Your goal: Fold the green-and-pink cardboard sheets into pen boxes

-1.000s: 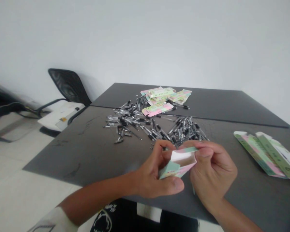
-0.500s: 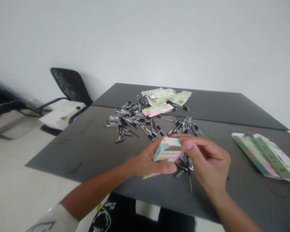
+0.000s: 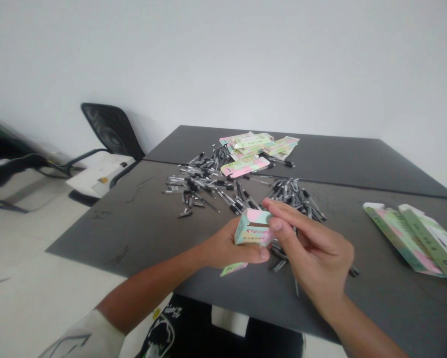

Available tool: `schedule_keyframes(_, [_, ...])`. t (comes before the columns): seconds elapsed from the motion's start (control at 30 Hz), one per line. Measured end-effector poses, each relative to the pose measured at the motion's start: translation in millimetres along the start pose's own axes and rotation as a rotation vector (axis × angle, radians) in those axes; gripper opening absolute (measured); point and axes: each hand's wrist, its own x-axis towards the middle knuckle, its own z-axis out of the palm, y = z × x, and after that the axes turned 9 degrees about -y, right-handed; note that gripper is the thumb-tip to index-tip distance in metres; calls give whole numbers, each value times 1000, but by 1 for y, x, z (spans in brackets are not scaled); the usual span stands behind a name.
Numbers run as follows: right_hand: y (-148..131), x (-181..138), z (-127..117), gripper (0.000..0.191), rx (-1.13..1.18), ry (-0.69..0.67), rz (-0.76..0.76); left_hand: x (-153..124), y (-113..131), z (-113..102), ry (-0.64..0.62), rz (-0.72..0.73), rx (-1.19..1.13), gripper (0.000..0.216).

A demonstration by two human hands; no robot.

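A small pastel box (image 3: 253, 228), pink and green with printing on its side, is held above the dark table (image 3: 357, 159). My left hand (image 3: 226, 247) grips it from below and behind, thumb along its lower edge. My right hand (image 3: 312, 253) pinches the box's top right corner with the fingertips, pressing a flap. A loose flap (image 3: 233, 269) hangs under the left hand. Behind the hands lies a heap of black pens (image 3: 223, 186).
Flat pastel box blanks (image 3: 256, 149) lie on the far part of the pen heap. Two more boxes (image 3: 413, 236) lie at the table's right edge. A black chair (image 3: 109, 127) stands left of the table, by the white wall.
The box, open-ended and facing me a second ago, has been turned and moved up and left. Its end now looks closed under my right fingertips.
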Motion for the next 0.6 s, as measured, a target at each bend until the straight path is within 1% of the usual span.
schedule_keyframes(0.1, [1, 0, 0, 42, -13, -30, -39, 0, -2, 0, 18, -34, -26, 42])
schedule_keyframes(0.23, [1, 1, 1, 32, -85, -87, -67, -2, 0, 0, 52, -100, -53, 39])
schedule_keyframes(0.3, [0, 2, 1, 28, -107, -89, -59, -1, 2, 0, 27, -122, -50, 36])
schedule_keyframes(0.37, [0, 3, 0, 25, -110, -88, -30, 0, 3, -1, -10, -130, -45, 36])
schedule_keyframes(0.47, [0, 7, -3, 19, -87, -87, 58, 2, 1, -3, -46, -113, -34, 40])
schedule_keyframes(0.6, [-1, 12, -7, 9, -26, -33, 192, 3, -4, -6, -60, -122, -34, 44])
